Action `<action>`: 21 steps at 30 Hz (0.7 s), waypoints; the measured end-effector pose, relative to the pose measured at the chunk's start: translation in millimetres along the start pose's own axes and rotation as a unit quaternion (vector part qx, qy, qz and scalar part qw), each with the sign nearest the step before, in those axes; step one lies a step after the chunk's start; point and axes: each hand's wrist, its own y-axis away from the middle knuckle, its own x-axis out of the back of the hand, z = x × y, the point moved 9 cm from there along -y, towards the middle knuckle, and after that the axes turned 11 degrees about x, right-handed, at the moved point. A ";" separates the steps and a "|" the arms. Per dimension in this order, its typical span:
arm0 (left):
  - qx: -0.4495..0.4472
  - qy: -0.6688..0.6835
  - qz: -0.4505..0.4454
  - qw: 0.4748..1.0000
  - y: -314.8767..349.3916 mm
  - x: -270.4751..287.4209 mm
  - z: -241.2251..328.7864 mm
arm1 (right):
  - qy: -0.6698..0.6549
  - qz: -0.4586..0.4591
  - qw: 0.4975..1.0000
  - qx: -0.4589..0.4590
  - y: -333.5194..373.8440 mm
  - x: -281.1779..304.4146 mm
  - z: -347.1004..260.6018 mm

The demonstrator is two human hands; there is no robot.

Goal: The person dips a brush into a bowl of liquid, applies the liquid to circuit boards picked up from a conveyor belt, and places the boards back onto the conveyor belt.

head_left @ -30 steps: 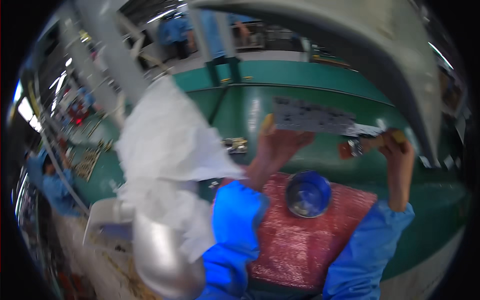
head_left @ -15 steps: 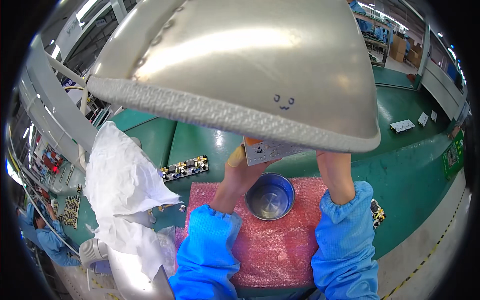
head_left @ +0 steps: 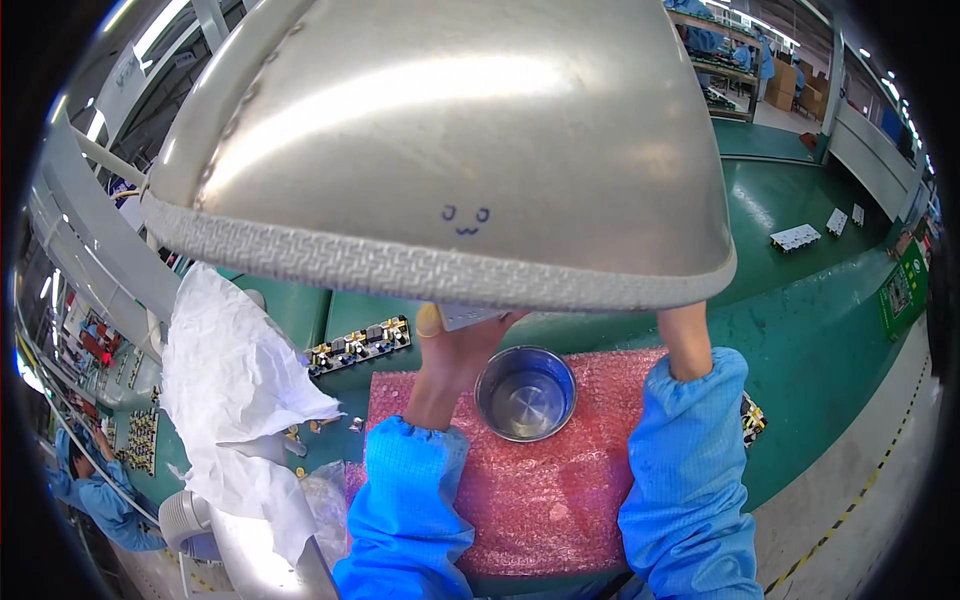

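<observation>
My left hand (head_left: pixel 455 350), a yellow cover on its thumb, is closed on a pale circuit board (head_left: pixel 470 316). Only a near strip of that board shows; the rest lies behind the rim of a large metal hood (head_left: pixel 470 150). My right hand reaches up behind the same rim, so just its wrist (head_left: pixel 686 345) is visible and its fingers are hidden. Below and between my forearms, a round metal bowl (head_left: pixel 526 393) rests on a pink bubble-wrap sheet (head_left: pixel 550 500). I cannot make out any contents in the bowl beyond its shiny bottom.
A populated circuit board (head_left: pixel 360 346) lies left of the hood's rim, another (head_left: pixel 753 420) beside my right sleeve. White crumpled paper (head_left: pixel 235 370) drapes over a metal duct at left. White boards (head_left: pixel 796 237) lie far right on the green bench (head_left: pixel 800 340). Co-workers sit at far left.
My hands have gone farther in behind the hood's rim, the left one carrying the board, which now shows much less. The whole view has shifted slightly.
</observation>
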 end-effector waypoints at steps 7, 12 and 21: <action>-0.035 0.014 -0.002 0.999 -3.2 1.3 5.4 | 0.008 0.010 0.992 -0.127 -9.8 20.3 10.9; -0.023 0.058 -0.012 0.998 0.3 0.2 3.9 | 0.019 0.015 0.999 -0.026 -2.8 2.1 -3.2; -0.040 0.095 0.013 0.995 -1.6 15.0 9.6 | 0.106 0.014 0.989 -0.105 -24.0 60.2 24.8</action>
